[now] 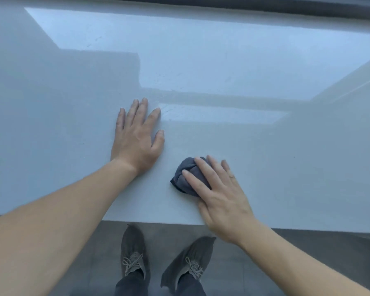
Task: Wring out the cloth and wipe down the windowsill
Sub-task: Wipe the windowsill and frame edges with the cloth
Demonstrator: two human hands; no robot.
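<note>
While the left hand (135, 137) rests flat at 10 o'clock, the right hand (220, 195) presses a balled dark-grey cloth (185, 175) with straight fingers; wringing seems done, the pale glossy windowsill (286, 159) only part-wiped.

The dark grey cloth (186, 177) sits bunched in a tight wad under the flat fingers of my right hand (221, 199), on the pale, glossy windowsill (276, 167) near its front edge, with faint streaks farther back.
</note>
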